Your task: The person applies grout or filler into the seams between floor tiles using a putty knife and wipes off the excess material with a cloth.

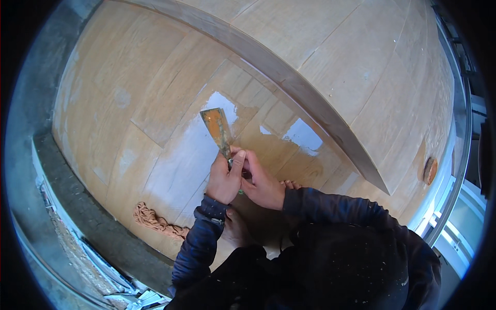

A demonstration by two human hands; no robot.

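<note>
I hold a putty knife upright in front of me, its broad blade caked with orange-brown and grey residue. My left hand is wrapped round its handle, and my right hand is closed round the lower handle against the left, partly hiding a small green bit. Beneath them, the wood-look plank floor has glossy wet patches. My bare feet show below the hands, beside my dark, paint-flecked sleeves.
A raised plank-covered step with a long edge runs diagonally at upper right, with a round brown object on it. A pinkish twisted rag lies at lower left, beside a dark grey ledge. Metal-framed glazing is at the right rim.
</note>
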